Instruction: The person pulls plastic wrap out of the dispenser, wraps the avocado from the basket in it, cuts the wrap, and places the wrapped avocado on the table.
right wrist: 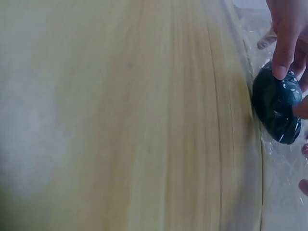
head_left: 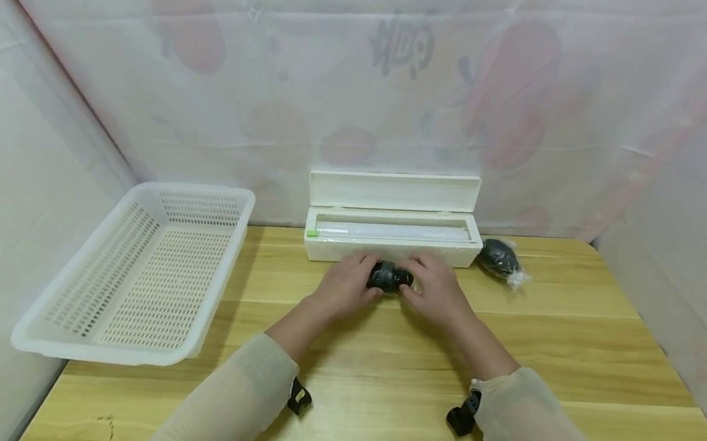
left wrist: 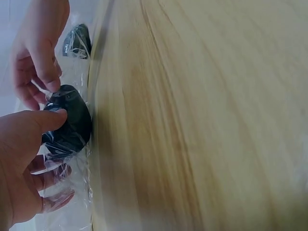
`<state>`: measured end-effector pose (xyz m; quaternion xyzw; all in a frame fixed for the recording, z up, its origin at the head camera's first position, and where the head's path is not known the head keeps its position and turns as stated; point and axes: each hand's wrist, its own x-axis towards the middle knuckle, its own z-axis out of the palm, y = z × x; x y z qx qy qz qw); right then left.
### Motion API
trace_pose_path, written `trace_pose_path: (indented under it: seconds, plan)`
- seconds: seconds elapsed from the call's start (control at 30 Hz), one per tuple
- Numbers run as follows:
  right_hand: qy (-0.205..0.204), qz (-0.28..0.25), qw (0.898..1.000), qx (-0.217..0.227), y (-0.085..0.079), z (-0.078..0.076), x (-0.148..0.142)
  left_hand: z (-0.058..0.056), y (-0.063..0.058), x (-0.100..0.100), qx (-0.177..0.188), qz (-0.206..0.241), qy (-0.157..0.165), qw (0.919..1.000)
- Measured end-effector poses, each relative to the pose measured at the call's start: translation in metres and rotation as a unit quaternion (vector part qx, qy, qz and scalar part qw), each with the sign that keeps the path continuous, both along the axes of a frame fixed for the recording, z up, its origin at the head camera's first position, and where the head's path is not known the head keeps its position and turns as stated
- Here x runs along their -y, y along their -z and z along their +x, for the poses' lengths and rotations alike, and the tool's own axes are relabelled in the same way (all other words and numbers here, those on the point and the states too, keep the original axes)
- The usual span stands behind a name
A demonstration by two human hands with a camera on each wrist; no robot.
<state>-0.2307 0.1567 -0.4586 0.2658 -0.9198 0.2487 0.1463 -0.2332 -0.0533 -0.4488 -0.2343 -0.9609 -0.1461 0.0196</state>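
Observation:
A dark oval thing, smooth and covered in clear plastic film, is held between both hands just in front of the white box. My left hand grips its left end; in the left wrist view the thumb presses on it and the other fingers spread behind, among loose film. From the other end my right hand pinches it with thumb and fingertips, as the right wrist view also shows. Behind the hands, the long white box holds a film roll, its lid raised.
A second dark wrapped bundle with a twisted film end lies right of the box. To the left stands a white perforated basket. The wooden table meets a printed curtain at the back.

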Motion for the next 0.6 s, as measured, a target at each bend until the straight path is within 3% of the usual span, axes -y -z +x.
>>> trace_pose_path:
  seconds: [0.3,0.6]
  plan:
    - [0.075,-0.037,0.992,0.094,0.0045,-0.0029,-0.0013,-0.0004,0.0011,0.0019,0.024,0.023,-0.001,0.9994]
    - [0.123,0.000,0.989,0.082,0.0059,-0.0059,-0.0076,-0.0030,-0.0009,-0.0011,0.018,0.024,0.004,0.9995]
